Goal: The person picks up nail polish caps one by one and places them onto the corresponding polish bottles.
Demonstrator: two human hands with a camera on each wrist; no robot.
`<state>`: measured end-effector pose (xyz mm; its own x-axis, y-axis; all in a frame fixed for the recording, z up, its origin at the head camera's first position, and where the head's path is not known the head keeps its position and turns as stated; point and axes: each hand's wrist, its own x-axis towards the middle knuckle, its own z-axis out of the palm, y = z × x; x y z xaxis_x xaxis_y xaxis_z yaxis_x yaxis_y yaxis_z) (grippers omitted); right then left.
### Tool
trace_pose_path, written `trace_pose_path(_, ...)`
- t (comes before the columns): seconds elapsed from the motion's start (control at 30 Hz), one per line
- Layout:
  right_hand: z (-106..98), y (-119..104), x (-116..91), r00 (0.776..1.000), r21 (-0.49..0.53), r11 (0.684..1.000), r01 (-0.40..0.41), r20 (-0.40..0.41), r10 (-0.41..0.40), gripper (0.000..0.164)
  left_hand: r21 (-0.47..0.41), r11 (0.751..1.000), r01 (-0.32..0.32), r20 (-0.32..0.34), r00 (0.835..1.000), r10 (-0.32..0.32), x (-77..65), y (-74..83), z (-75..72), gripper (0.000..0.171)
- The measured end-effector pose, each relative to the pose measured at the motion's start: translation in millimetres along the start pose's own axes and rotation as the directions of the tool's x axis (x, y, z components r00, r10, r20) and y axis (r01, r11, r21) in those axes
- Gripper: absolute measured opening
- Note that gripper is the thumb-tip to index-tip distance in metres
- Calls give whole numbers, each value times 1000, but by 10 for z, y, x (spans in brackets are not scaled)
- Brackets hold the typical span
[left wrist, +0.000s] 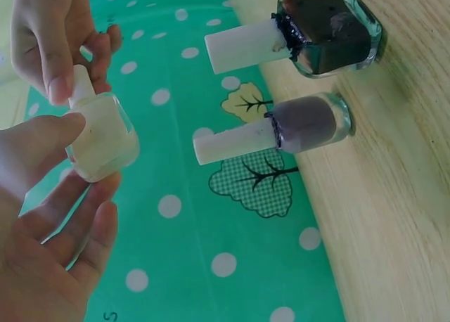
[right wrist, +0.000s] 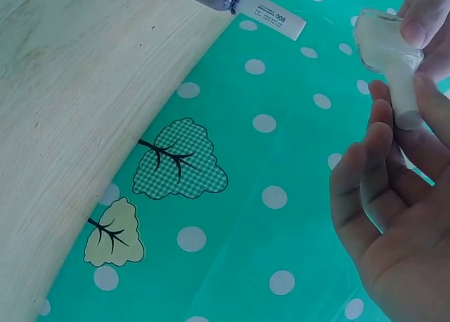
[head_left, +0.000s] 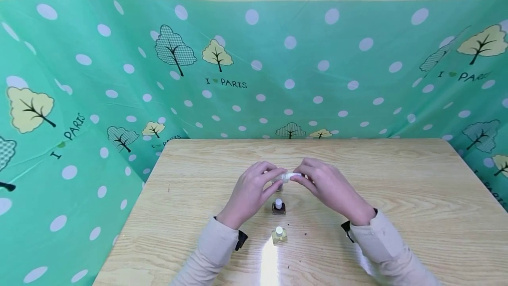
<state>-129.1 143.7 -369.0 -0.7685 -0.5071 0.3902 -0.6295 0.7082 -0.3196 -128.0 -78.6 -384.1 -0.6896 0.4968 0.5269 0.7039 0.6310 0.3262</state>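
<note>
Above the table, a small nail polish bottle (left wrist: 109, 140) with milky-white contents lies tilted between both hands. My left hand (head_left: 248, 191) pinches its glass body between thumb and fingers. The fingers and thumb of my right hand (head_left: 329, 184) hold the long white cap (right wrist: 402, 97), which sits on the bottle's neck. Just below the hands stands a greyish-purple nail polish bottle (left wrist: 306, 123), partly hidden by them in the head view. Nearer to me is a dark nail polish bottle (head_left: 279, 209), upright with a white cap.
A pale yellow nail polish bottle (head_left: 279, 236) stands closest to me, in line with the other bottles. Small dark specks (head_left: 305, 234) dot the wooden table (head_left: 198, 189). Behind and to the left hangs a green dotted cloth (head_left: 270, 52).
</note>
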Motion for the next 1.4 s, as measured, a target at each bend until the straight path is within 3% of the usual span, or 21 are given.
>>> trace_pose_path(0.43, 60, -11, -10, 992, 13, 996, -89, 94, 88, 25, 8, 1000, -18, 6, 1000, 18, -19, 16, 41, 29)
trace_pose_path(0.6, 62, -9, -27, 995, 75, 994, -83, 69, 78, 15, 17, 1000, 1, 28, 1000, -1, -27, -7, 35, 29)
trace_pose_path(0.7, 56, -4, -38, 998, 99, 994, -41, 45, 37, 19, 24, 1000, 16, 28, 999, -17, -35, -24, 35, 29)
trace_pose_path(0.93, 50, 14, -46, 1000, 85, 996, 13, -1, -13, 14, 2, 999, 32, 22, 999, -32, -36, -22, 42, 28)
trace_pose_path(1.2, 71, 18, -44, 1000, 73, 997, -2, 7, 1, 7, 18, 1000, 18, 3, 1000, -18, -44, -26, 54, 27)
trace_pose_path(1.4, 82, 12, -47, 998, 91, 994, -52, 36, 49, 17, 24, 1000, -8, -20, 1000, 8, -47, -32, 54, 26)
